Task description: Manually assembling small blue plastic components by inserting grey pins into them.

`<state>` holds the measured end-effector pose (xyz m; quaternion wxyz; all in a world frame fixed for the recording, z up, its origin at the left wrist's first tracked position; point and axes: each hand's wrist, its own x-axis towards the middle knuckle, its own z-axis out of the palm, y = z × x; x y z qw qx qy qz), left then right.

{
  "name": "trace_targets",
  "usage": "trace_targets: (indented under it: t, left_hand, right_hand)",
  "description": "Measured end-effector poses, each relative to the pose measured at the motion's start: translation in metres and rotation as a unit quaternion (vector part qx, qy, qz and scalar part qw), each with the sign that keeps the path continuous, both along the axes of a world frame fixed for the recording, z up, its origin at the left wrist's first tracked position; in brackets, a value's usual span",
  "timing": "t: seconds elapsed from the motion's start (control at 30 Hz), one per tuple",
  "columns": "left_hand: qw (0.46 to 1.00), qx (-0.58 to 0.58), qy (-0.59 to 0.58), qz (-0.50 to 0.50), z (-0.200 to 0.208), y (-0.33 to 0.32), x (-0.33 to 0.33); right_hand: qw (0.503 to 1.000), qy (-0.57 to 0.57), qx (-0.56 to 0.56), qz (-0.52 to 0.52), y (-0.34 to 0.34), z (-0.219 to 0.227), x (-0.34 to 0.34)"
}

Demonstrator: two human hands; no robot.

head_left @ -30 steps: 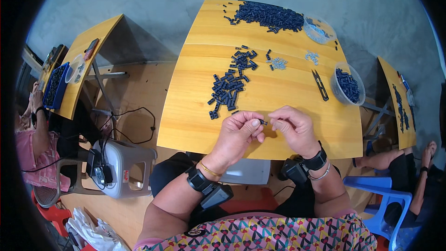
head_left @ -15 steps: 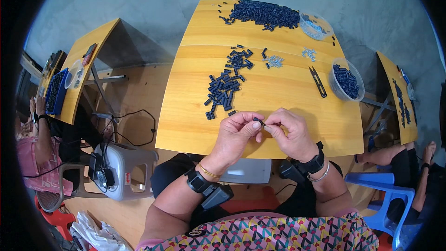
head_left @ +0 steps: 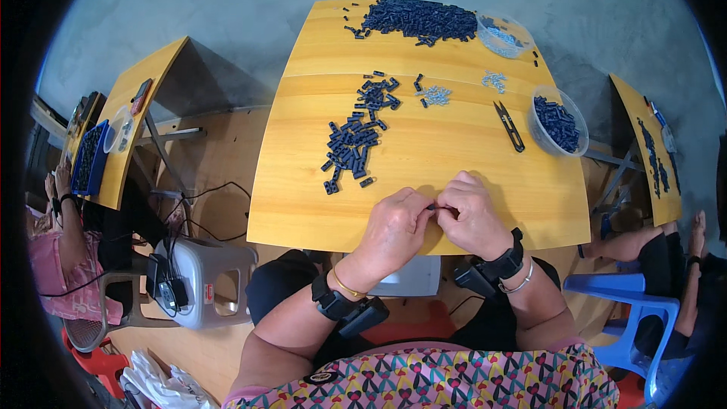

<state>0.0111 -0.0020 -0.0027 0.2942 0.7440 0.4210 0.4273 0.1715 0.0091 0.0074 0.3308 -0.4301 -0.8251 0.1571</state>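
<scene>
Close to the table's near edge, my left hand (head_left: 395,229) is closed in a pinch round a small black plastic part (head_left: 432,207), mostly hidden by the fingers. My right hand (head_left: 473,218) meets it from the right, thumb and forefinger pressed together at the part's end; whatever they grip is too small to make out. Beyond my left hand lies a loose pile of black plastic parts (head_left: 350,145), with another cluster (head_left: 375,94) behind it. Two little heaps of small silvery pieces (head_left: 437,95) (head_left: 494,80) sit farther back.
Black thread snips (head_left: 510,127) lie beside a clear tub (head_left: 583,136) of black parts at the right. At the far edge are a big black heap (head_left: 420,21) and a clear bowl (head_left: 522,49) holding silvery pieces. People sit at side tables left and right; a grey stool (head_left: 204,288) stands left.
Both hands have turned, backs more upward, and drawn closer together, so less of the black part shows. The view has shifted slightly, and the table contents appear a little farther left.
</scene>
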Motion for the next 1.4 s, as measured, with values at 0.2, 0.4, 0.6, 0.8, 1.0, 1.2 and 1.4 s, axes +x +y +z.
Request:
trace_targets:
  t: [0.2,0.4,0.6,0.8,1.0,1.2,1.4]
  left_hand:
    - [1.000,0.012,0.026,-0.010,0.001,-0.001,-0.002]
    - [1.000,0.015,0.016,-0.019,-0.001,0.002,-0.004]
    - [0.999,-0.004,0.035,0.001,-0.003,0.002,-0.003]
    - [1.000,-0.009,0.027,0.010,-0.003,0.000,-0.003]
    - [1.000,0.011,0.013,0.020,0.000,-0.001,-0.002]
    - [0.990,0.116,0.075,0.017,-0.001,0.000,-0.002]
    - [0.994,0.100,0.048,0.007,-0.006,0.002,-0.002]
  right_hand:
    - [0.998,0.014,-0.029,0.052,0.003,0.003,0.010]
    - [0.997,-0.028,-0.043,0.049,0.004,0.013,0.003]
    - [0.997,-0.074,-0.025,0.025,0.001,0.015,-0.006]
    - [0.995,-0.093,-0.020,0.002,-0.002,0.015,-0.010]
    - [0.996,-0.091,-0.024,0.003,-0.004,0.017,-0.010]
    - [0.994,-0.097,-0.040,0.014,-0.007,0.019,-0.005]
    - [0.994,-0.109,-0.003,-0.004,-0.009,0.021,-0.011]
